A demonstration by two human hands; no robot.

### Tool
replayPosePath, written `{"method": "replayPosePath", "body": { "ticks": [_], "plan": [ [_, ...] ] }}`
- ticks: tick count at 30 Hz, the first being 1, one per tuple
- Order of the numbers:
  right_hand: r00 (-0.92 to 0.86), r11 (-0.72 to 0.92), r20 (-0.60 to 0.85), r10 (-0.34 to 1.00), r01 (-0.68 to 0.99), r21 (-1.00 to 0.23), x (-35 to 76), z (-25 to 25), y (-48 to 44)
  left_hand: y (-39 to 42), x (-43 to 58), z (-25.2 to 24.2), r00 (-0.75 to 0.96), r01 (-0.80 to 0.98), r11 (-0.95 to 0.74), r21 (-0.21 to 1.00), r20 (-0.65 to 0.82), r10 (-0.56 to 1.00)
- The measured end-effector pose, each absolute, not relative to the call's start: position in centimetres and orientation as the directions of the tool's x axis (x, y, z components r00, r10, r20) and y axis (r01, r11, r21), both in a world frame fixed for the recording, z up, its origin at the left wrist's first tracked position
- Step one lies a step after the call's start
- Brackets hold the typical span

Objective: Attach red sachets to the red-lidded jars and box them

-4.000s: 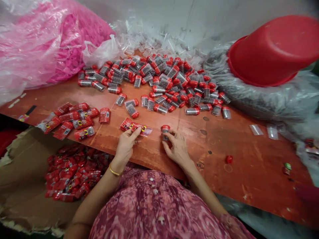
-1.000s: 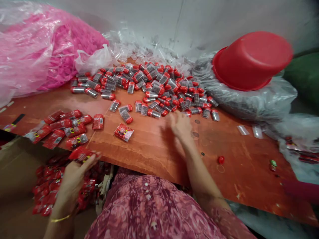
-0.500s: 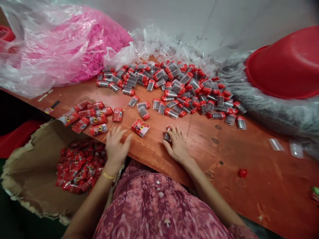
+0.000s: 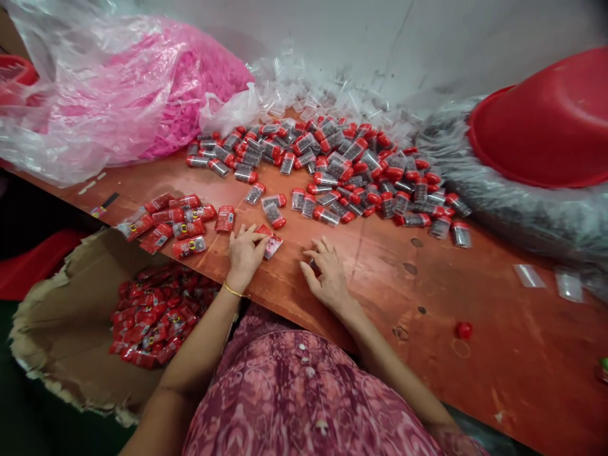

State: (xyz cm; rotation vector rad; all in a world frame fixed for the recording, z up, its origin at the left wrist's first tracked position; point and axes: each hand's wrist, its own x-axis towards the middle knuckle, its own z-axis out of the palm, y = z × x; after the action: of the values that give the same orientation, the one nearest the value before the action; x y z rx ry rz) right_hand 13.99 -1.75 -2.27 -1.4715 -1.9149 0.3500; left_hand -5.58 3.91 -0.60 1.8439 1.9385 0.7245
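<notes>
My left hand (image 4: 244,255) is at a small stack of flat red printed sleeves (image 4: 273,246), thumb and fingertips closed at its left edge. My right hand (image 4: 329,277) curls over a small dark container (image 4: 313,263), mostly hidden under the fingers, on the table just right of the stack. To the left of my left hand lie several containers wrapped in red sleeves (image 4: 189,246), one standing a little apart. Beyond both hands spreads a large heap of clear containers with red caps and dark contents (image 4: 339,166).
Below the table's left edge is a torn-edged carton (image 4: 71,329) with many red-wrapped containers. Pink pieces in a clear bag (image 4: 190,82) stand at back left. A red tub (image 4: 546,126) rests on a plastic-wrapped bundle (image 4: 494,209) at right. A red cap (image 4: 464,330) lies nearby.
My left hand has moved right, from beside the wrapped containers to the sleeve stack, and closed on its edge. My right hand has shifted slightly left and nearer with the small container.
</notes>
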Motion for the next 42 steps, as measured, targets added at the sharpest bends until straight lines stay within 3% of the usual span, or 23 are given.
{"method": "replayPosePath", "body": {
  "ticks": [4,7,10,12,14,16,18,22,24,27,31,34,36,38,40,42],
  "plan": [
    [-0.002,0.196,0.235,0.972,0.558,-0.806,11.7,-0.8,-0.7,3.1,-4.9,0.1,-0.129,0.722,-0.021,0.691,0.165,0.978],
    [-0.008,0.06,0.06,0.998,0.248,-0.967,10.0,-0.3,0.5,2.0,-3.9,0.6,-0.119,0.679,-0.1,0.727,0.244,0.963],
    [0.001,-0.014,-0.014,1.0,-0.044,-0.999,9.0,-0.5,1.5,1.3,-3.0,0.8,-0.128,0.603,-0.149,0.784,0.279,0.952],
    [0.065,-0.014,-0.022,0.998,-0.129,-0.992,8.9,-0.7,1.7,1.0,-2.6,1.0,-0.206,0.466,-0.104,0.878,0.222,0.953],
    [0.123,-0.001,-0.019,0.992,-0.14,-0.99,9.0,-0.9,1.6,0.8,-2.3,1.2,-0.241,0.244,0.035,0.969,0.025,0.97],
    [0.134,0.015,0.0,0.991,-0.113,-0.993,9.2,-1.1,1.3,0.7,-2.0,1.4,-0.159,0.024,0.229,0.973,-0.223,0.962],
    [0.114,0.032,0.027,0.993,-0.049,-0.998,9.2,-1.2,0.9,0.7,-1.8,1.5,-0.08,-0.107,0.343,0.933,-0.352,0.932],
    [0.077,0.076,0.098,0.992,0.25,-0.965,9.8,-1.0,0.1,0.8,-1.5,1.0,-0.145,-0.213,0.284,0.935,-0.317,0.937],
    [0.095,0.09,0.156,0.983,0.496,-0.864,10.8,-0.8,-0.5,0.9,-1.6,0.6,-0.19,-0.238,0.287,0.928,-0.335,0.923],
    [0.191,-0.028,0.215,0.958,0.806,-0.591,12.8,-0.8,-1.5,1.2,-1.7,0.7,-0.227,-0.311,0.326,0.893,-0.403,0.887],
    [0.258,-0.209,0.128,0.958,0.929,-0.307,14.2,-1.5,-2.1,1.3,-1.3,1.7,-0.204,-0.378,0.376,0.846,-0.473,0.857],
    [0.21,-0.185,0.076,0.975,0.949,-0.257,14.6,-1.8,-1.9,1.5,-1.0,2.4,-0.183,-0.378,0.428,0.821,-0.519,0.835],
    [0.187,-0.159,0.056,0.981,0.932,-0.327,15.1,-1.9,-1.7,1.5,-1.1,2.6,-0.151,-0.393,0.46,0.796,-0.549,0.822],
    [0.173,-0.128,0.04,0.984,0.849,-0.512,15.8,-1.8,-1.9,1.6,-1.4,2.7,-0.088,-0.417,0.502,0.757,-0.584,0.807],
    [0.159,-0.076,0.032,0.987,0.633,-0.771,16.6,-1.4,-2.3,1.5,-1.9,2.8,-0.021,-0.44,0.54,0.717,-0.61,0.792],
    [0.144,-0.044,0.005,0.99,0.336,-0.941,17.0,-0.7,-3.1,1.5,-2.1,2.8,0.032,-0.456,0.565,0.687,-0.622,0.782]
  ]
}}
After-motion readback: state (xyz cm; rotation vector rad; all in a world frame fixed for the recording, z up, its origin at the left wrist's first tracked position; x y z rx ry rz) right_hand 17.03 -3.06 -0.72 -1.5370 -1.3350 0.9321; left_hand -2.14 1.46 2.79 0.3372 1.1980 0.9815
